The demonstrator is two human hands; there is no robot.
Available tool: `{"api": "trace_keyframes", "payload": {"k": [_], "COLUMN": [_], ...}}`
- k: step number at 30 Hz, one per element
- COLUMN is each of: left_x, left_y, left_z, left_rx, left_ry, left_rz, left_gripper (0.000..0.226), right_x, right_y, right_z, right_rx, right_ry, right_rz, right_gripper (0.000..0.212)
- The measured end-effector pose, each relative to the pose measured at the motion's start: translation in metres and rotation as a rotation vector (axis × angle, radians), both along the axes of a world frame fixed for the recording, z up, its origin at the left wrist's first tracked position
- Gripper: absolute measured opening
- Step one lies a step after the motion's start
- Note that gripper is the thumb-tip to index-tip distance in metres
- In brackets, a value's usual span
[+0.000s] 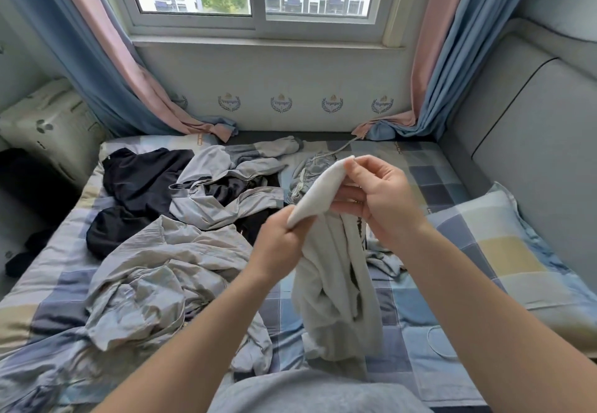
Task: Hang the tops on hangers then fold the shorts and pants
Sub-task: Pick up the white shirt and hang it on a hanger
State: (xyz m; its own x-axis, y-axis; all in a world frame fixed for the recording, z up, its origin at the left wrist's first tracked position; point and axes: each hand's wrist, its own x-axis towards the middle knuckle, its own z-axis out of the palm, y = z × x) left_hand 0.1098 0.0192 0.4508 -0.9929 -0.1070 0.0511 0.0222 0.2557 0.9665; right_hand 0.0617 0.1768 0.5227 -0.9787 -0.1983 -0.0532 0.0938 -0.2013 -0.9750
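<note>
We see the bed (pixel 407 315) under its checked sheet, black clothes (pixel 142 177) and crumpled grey clothes (pixel 145 283) lying at left, a checked pillow (pixel 504 251) at right

A home bedroom: checked bed (pixel 436 167), pillow (pixel 504 251), curtains (pixel 465 57), window (pixel 255 2) facing apartment blocks.

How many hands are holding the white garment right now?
2. The left hand grips the lower end of its folded edge, and the right hand pinches the upper end. The white garment hangs down from both, over the bed.
</note>
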Motion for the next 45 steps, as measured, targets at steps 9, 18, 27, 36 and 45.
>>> {"api": "trace_keyframes", "payload": {"k": [9,18,27,36,45], "left_x": [0.001,0.007,-0.002,0.016,0.012], "left_y": [-0.024,-0.034,-0.077,-0.030,0.003], "left_z": [0.047,0.066,0.048,-0.013,-0.029], "left_rx": [0.288,0.322,0.262,-0.048,-0.003], "left_ry": [-0.027,-0.061,-0.217,-0.573,-0.205], "left_rz": [0.173,0.130,0.134,-0.383,-0.236], "left_gripper": [0.024,0.027,0.031,0.045,0.033], "right_x": [0.021,0.040,0.010,0.001,0.006], "right_y": [0.015,-0.016,0.011,-0.004,-0.003], "right_z": [-0.057,-0.127,-0.131,-0.077,-0.030], "right_rx": [0.482,0.623,0.284,0.140,-0.028], "right_ry": [-0.073,-0.034,-0.165,-0.145,-0.159], "right_rz": [0.337,0.312,0.054,-0.051,-0.072], "right_gripper": [0.043,0.028,0.007,0.025,0.048]}}
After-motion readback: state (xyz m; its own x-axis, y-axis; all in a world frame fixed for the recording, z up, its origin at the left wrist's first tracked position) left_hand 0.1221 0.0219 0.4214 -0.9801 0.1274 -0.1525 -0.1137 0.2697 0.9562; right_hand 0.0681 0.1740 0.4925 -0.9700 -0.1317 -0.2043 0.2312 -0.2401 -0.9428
